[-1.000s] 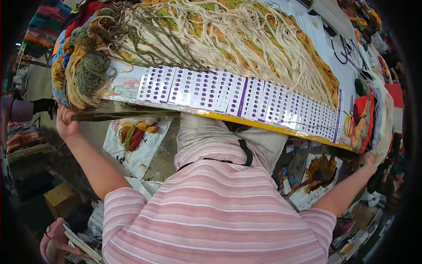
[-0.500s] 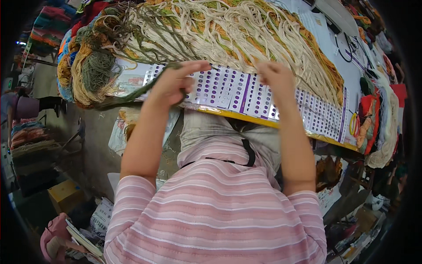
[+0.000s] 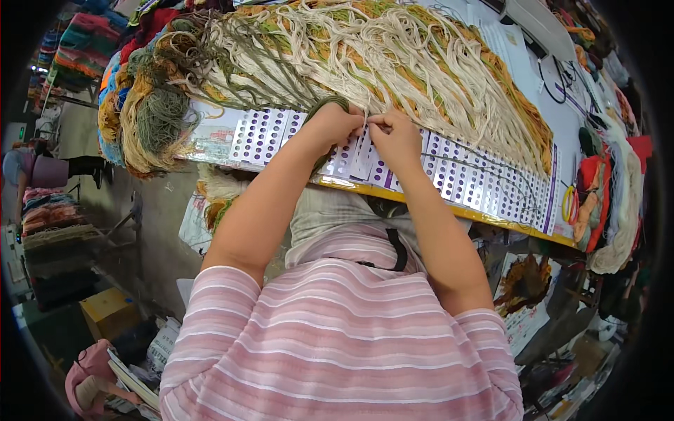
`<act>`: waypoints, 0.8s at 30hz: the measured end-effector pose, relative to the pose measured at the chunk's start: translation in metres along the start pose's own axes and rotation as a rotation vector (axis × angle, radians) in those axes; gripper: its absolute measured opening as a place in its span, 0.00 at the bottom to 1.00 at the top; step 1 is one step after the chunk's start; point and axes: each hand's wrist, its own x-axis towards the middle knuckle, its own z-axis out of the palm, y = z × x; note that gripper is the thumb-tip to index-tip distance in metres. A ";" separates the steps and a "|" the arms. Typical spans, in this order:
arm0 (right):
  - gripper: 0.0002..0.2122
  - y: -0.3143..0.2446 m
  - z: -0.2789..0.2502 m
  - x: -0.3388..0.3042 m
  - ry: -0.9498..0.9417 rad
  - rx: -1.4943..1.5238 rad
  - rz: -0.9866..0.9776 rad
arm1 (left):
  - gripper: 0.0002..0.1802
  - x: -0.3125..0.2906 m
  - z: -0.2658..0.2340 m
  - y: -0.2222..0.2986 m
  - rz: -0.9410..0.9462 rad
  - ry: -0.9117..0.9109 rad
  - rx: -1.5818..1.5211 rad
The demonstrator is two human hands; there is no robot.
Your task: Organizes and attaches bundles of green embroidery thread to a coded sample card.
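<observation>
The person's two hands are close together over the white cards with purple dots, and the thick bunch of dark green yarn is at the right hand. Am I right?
Almost! The dark green yarn is at the left hand, not the right hand; the head view shows it.

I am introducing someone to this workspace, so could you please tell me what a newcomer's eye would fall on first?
Probably the broad heap of cream and mustard yarn across the table, in the upper middle of the view. Just below it, white cards with purple dots line the near edge, where the left hand and right hand come close together, dark green strands beside the left one.
</observation>
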 end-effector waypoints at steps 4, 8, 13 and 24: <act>0.08 0.005 -0.004 -0.006 -0.055 0.128 -0.057 | 0.04 0.004 -0.002 -0.008 -0.013 0.039 -0.139; 0.09 0.004 -0.005 -0.002 -0.129 0.297 0.177 | 0.07 0.009 -0.003 -0.016 0.055 0.188 -0.039; 0.09 -0.002 -0.010 -0.009 -0.027 -0.206 -0.146 | 0.03 -0.021 -0.045 0.002 0.131 0.118 -0.589; 0.03 -0.010 -0.007 -0.005 0.180 -0.375 -0.416 | 0.19 -0.035 -0.040 0.009 0.004 -0.432 -0.835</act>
